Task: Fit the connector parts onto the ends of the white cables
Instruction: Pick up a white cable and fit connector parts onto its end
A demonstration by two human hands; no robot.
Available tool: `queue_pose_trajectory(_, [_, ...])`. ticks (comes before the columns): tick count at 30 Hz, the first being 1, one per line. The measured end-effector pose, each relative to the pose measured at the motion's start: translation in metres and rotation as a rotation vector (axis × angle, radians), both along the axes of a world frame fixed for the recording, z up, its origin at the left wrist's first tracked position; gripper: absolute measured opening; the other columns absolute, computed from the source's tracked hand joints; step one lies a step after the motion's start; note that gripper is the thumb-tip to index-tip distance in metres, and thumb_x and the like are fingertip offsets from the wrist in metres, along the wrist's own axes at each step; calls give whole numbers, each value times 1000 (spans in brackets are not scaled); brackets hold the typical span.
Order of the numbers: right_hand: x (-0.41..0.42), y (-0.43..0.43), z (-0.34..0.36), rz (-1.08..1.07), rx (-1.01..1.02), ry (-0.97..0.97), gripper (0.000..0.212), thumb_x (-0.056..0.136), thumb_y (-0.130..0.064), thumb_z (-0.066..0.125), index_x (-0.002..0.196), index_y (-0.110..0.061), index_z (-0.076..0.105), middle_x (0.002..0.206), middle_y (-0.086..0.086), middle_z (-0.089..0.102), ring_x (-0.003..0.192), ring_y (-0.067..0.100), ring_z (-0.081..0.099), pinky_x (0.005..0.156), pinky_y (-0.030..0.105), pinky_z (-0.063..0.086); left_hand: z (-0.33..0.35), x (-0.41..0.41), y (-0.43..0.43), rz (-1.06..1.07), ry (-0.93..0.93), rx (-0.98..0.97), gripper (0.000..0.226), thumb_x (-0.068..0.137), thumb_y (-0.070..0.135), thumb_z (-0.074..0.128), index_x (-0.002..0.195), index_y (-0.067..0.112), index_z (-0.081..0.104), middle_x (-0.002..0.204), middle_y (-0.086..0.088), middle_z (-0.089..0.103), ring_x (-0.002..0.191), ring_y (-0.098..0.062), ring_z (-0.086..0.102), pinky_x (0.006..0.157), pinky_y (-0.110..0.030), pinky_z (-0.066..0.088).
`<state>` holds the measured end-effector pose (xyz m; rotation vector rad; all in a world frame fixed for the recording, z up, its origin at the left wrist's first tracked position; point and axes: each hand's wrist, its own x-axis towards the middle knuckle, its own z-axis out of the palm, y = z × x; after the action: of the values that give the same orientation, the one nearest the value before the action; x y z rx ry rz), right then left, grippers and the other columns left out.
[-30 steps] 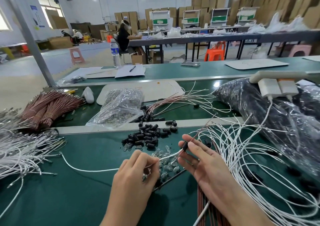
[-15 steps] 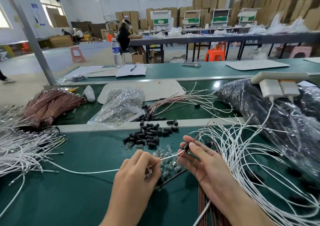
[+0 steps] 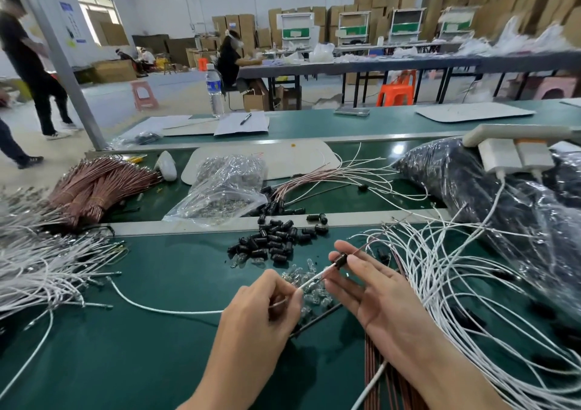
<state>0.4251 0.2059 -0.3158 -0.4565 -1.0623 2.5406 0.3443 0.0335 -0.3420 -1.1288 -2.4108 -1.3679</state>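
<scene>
Hardly shifted, our left hand [image 3: 261,313] pinches the white cable [image 3: 309,280]; our right hand [image 3: 377,296] pinches the black connector [image 3: 341,260] at its end, above the bench [image 3: 151,346]. We should push straight, keeping both aligned.

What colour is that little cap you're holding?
Black. The small plastic connector cap on the white cable shows best in head view.
</scene>
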Motion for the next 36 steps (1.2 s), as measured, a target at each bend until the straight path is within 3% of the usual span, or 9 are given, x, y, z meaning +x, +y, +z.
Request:
queue_pose_trajectory(8, [1, 0, 0, 22, -7, 4, 26, 85, -7, 62, 106, -4, 77, 107, 18, 73, 82, 23, 73, 70, 31, 61, 1, 2, 1, -43, 54, -68, 10, 89, 50, 55, 98, 50, 51, 83, 20, 60, 74, -11, 55, 64, -26, 45])
queue_pose_trajectory(15, [1, -6, 2, 123, 45, -7, 29, 84, -10, 63, 109, -6, 77, 107, 15, 73, 85, 23, 73, 75, 33, 61, 7, 4, 0, -68, 75, -21, 15, 92, 53, 48, 103, 46, 56, 93, 24, 62, 78, -9, 62, 69, -36, 54])
queue_pose_trajectory(24, [1, -8, 2, 122, 68, -32, 28, 84, -11, 63, 108, -6, 77, 105, 15, 73, 86, 21, 72, 77, 32, 61, 11, 2, 0, -33, 243, 4, 11, 96, 41, 63, 92, 32, 67, 84, 16, 53, 65, -7, 59, 56, -29, 51])
queue_pose_trajectory(29, [1, -7, 4, 132, 85, -30, 29, 84, -13, 64, 109, -5, 77, 105, 15, 73, 87, 22, 72, 78, 31, 61, 15, 0, -1, -20, 239, 32, 11, 95, 37, 64, 87, 30, 64, 83, 16, 54, 64, -8, 59, 55, -31, 51])
queue_pose_trajectory(36, [1, -10, 4, 153, 75, -30, 27, 86, -8, 63, 109, -3, 76, 105, 17, 73, 88, 24, 73, 77, 30, 60, 13, -6, -4, 27, 231, 4, 26, 87, 19, 75, 80, 32, 54, 81, 20, 49, 69, 5, 55, 59, -14, 43])
